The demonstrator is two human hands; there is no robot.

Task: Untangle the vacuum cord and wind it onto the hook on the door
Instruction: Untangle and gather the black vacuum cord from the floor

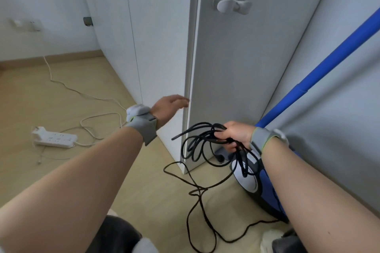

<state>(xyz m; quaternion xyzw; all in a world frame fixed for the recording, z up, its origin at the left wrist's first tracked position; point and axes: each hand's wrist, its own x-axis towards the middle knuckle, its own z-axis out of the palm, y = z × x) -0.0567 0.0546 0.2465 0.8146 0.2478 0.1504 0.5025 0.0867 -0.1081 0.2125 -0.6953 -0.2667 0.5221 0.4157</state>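
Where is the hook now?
Head view, upper right of centre: the hook is mounted on the grey door, well above the right hand gripping the cord.

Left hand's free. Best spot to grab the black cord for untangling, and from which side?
Probably what looks like the free end poking out left of the bundle that the right hand grips. Come from the left with the left hand: that tip of the black cord points that way, clear of the hanging loops.
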